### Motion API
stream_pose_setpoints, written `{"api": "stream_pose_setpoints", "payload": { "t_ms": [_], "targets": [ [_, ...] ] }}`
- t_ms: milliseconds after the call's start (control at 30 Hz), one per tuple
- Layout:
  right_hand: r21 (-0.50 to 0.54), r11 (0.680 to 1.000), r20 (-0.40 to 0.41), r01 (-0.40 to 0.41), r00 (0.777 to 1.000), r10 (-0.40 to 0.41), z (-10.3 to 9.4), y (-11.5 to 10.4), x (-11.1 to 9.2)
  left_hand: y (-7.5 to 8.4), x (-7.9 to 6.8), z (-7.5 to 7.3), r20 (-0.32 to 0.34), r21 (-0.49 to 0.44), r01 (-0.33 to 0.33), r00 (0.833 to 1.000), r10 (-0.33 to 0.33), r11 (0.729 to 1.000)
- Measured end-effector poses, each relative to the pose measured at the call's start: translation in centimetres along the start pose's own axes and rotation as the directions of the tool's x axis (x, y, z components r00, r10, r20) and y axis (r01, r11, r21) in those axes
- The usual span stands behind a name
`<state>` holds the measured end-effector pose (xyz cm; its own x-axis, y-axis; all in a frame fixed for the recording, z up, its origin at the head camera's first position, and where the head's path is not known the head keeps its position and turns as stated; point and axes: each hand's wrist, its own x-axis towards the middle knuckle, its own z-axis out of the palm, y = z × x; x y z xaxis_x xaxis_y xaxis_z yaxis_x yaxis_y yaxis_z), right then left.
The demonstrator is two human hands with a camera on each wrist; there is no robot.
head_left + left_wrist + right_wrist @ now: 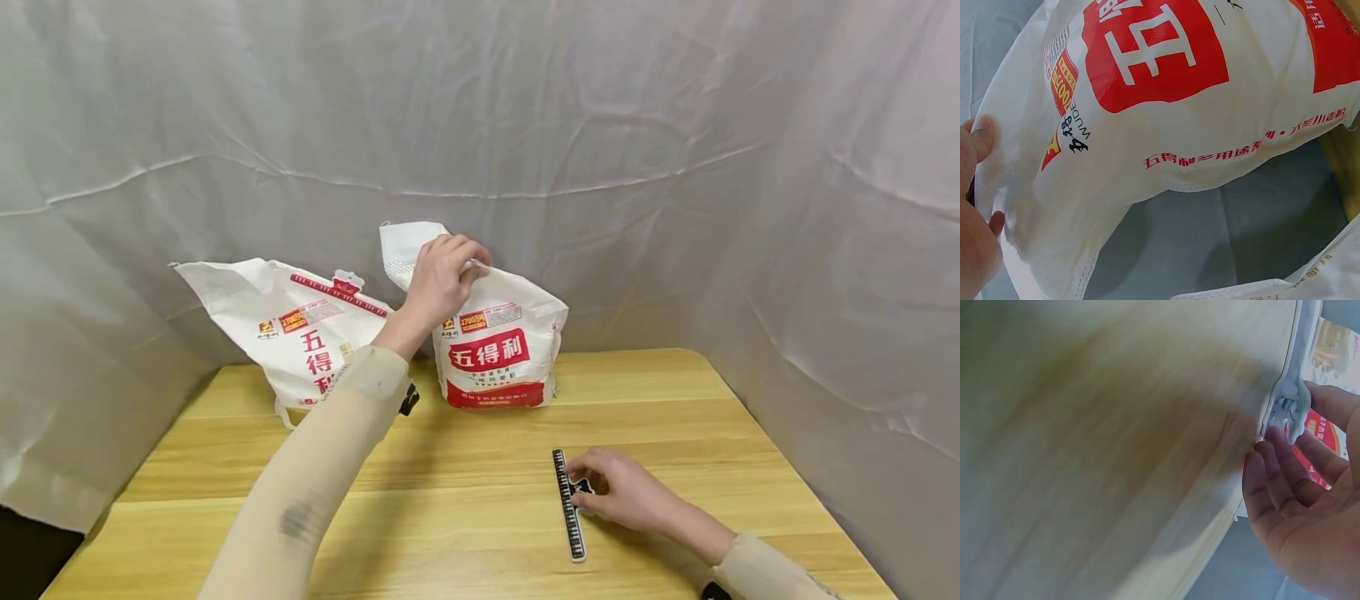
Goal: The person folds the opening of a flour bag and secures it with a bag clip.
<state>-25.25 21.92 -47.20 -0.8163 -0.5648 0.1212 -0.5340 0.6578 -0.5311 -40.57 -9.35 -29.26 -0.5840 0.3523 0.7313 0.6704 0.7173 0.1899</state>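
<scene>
In the head view, my left hand (444, 279) pinches the folded top of a white flour bag (498, 367) with red print, which stands upright at the back of the table. The left wrist view shows the thumb pressed to the plastic of this flour bag (1122, 137), its loose top corner hanging past the hand. Lower right, my right hand (618, 492) grips the black handle of a long sealing clip (567, 508) patterned like piano keys. In the right wrist view, thumb and fingers lie on both sides of the clip's (1288, 403) spring part.
A second white flour bag (240, 321) leans at the back left, with a red sealing clip (337, 292) across its top. Grey cloth (600, 167) hangs behind and along both sides of the wooden table (480, 475). My left forearm crosses in front of the second bag.
</scene>
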Motion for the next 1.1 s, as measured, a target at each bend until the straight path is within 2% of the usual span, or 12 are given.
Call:
{"api": "stream_pose_setpoints", "payload": {
  "t_ms": [567,1100],
  "targets": [
    [0.073,0.997,0.025,-0.038,0.999,0.037,-0.43,-0.12,-0.5,-0.09,-0.12,0.08,-0.008,-0.003,0.004,1.0,-0.004,1.0],
    [0.103,0.994,0.061,-0.025,0.998,0.019,-0.98,-0.08,-0.82,-0.13,-0.21,0.16,-0.012,-0.01,0.008,1.0,-0.008,1.0]
  ]
}}
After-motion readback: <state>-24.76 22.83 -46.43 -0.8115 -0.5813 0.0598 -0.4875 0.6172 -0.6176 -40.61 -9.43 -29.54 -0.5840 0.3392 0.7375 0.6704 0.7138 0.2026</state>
